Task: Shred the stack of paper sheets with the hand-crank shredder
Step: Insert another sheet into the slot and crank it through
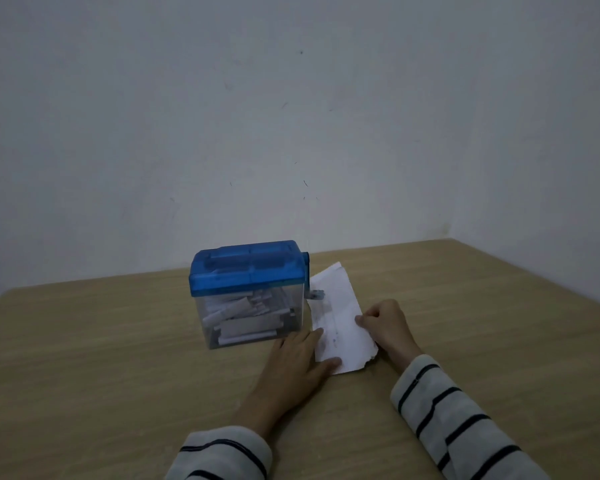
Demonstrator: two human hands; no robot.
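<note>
Left hand (297, 355): we lay it flat, fingers straight, pressing down on the near-left part of the paper (340, 323). Thumb tip lies on the sheet's near end.

Right hand (385, 327): fingers curled, gripping the paper's right edge at about mid-length. We cannot tell how many sheets sit under that grip; the stack reads as thin, one visible top face, near end ragged.

The paper lies directly between our two hands, flat on the table (118, 358). Its long axis runs from the near end by our wrists away toward the far edge of the table, tilted a little to the left. The far end reaches past the crank (316, 295) on the shredder's right side.

Shredder (250, 292): just left of the paper, touching or nearly touching it along the clear bin's right wall. Blue lid on top, bin already holding many white strips. It sits closer to the far edge of the table than to the near one, and beyond our left hand.

Judgement: the slot is in the lid, up and to the left of the paper, so the sheet needs lifting and turning before it can feed. The left hand is nearer the shredder; the right hand already has the grip and sits nearer the crank.

Striped sleeves (447, 420) cover both forearms. Wall (291, 116) behind is plain.
</note>
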